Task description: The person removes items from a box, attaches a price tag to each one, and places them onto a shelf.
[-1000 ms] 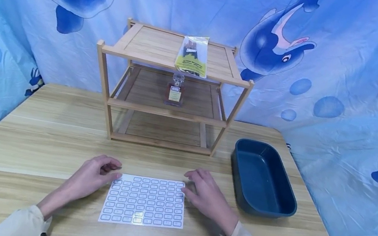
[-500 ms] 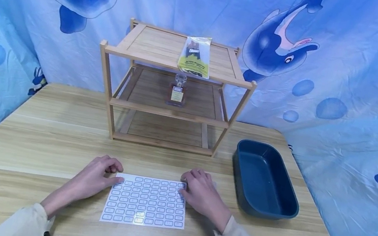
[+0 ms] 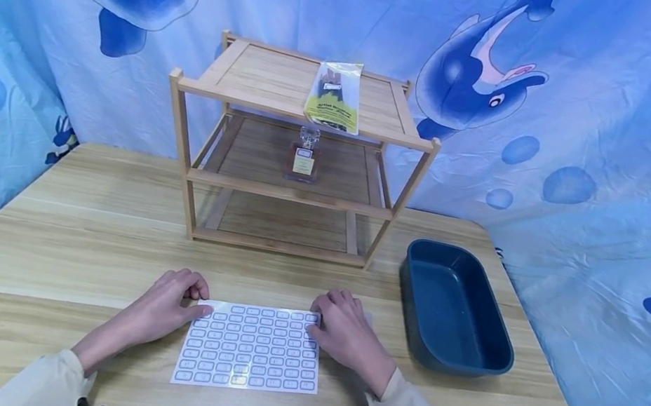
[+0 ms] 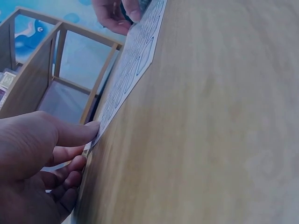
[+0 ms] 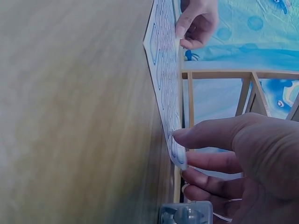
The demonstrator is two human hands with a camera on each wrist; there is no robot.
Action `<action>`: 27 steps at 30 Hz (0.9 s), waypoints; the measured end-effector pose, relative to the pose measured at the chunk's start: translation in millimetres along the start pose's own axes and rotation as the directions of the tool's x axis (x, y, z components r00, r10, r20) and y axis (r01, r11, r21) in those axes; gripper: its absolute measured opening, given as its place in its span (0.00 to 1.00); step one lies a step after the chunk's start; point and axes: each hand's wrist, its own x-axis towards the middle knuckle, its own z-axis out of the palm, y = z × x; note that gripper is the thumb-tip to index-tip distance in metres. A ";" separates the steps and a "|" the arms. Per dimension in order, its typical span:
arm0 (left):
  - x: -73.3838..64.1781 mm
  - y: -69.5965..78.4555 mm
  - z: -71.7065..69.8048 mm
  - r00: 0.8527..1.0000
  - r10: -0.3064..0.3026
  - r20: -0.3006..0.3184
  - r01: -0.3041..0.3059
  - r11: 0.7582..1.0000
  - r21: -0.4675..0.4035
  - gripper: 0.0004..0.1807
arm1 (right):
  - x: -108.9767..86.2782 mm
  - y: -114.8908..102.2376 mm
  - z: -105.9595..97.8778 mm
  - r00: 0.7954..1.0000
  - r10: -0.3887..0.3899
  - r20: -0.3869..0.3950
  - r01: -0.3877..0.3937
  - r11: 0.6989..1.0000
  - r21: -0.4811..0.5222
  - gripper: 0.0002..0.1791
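Observation:
A white sheet of label stickers (image 3: 254, 348) lies on the table, its rows of small blue-outlined labels facing up. Bare white shows at its far left corner. My left hand (image 3: 165, 305) pinches that corner, the thumb (image 4: 86, 133) on top and the fingers curled behind the edge. At the far right corner my right hand (image 3: 351, 335) pinches the sheet too, its thumb (image 5: 201, 135) over the printed face and a finger beneath. A small clear plastic object (image 5: 187, 213) sits beside the right hand's fingers, mostly hidden by that hand in the head view.
Behind the sheet stands a three-tier wooden shelf (image 3: 289, 191). A yellow-and-white packet (image 3: 334, 101) lies on its top tier, and a perfume bottle (image 3: 304, 160) with a label stands on the middle one. A dark blue plastic basin (image 3: 454, 316) is at the right.
The right hand has shifted slightly left and closed onto the sheet's far right corner. The left hand stays at the far left corner, its fingers drawn in a little.

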 end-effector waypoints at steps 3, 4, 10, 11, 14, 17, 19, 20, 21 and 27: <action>0.3 0.3 0.1 1.000 0.018 -0.005 -0.018 1.000 0.004 0.12 | 0.2 -0.3 0.1 1.000 -0.011 -0.008 0.011 1.000 0.012 0.12; 0.4 0.2 0.3 1.000 0.022 -0.005 -0.022 1.000 0.005 0.12 | 0.1 -0.5 0.2 1.000 -0.019 -0.011 0.019 1.000 0.016 0.12; 0.9 0.6 0.4 1.000 0.022 0.008 -0.021 0.998 -0.064 0.11 | -0.5 -0.4 1.7 0.997 -0.074 -0.032 0.074 0.997 0.026 0.12; 1.0 0.8 0.3 1.000 0.018 0.014 -0.016 0.995 -0.095 0.11 | -0.5 -0.3 1.9 0.996 -0.083 -0.041 0.084 0.996 0.026 0.12; 0.6 0.5 0.0 1.000 -0.006 0.030 0.011 0.982 -0.188 0.09 | -0.5 0.0 2.3 0.991 -0.108 -0.084 0.111 0.993 0.033 0.12; 0.0 -0.1 -0.5 0.998 -0.039 0.046 0.049 0.967 -0.250 0.08 | -0.4 0.2 2.6 0.984 -0.118 -0.131 0.128 0.989 0.072 0.11; -0.5 -0.7 -0.9 0.997 -0.049 0.053 0.062 0.959 -0.277 0.07 | -0.4 0.3 2.7 0.983 -0.107 -0.152 0.125 0.986 0.112 0.10; -0.7 -1.0 -1.2 0.997 -0.049 0.057 0.063 0.956 -0.288 0.07 | -0.6 0.1 2.4 0.983 -0.098 -0.158 0.119 0.984 0.133 0.10; -0.9 -1.2 -1.5 0.997 -0.046 0.062 0.063 0.952 -0.299 0.07 | -0.9 0.1 2.2 0.982 -0.089 -0.164 0.115 0.982 0.153 0.10; -0.8 0.0 -3.2 0.995 -0.049 0.089 0.082 0.906 -0.415 0.10 | -3.7 -0.2 0.7 0.985 -0.028 -0.172 0.070 0.968 0.242 0.09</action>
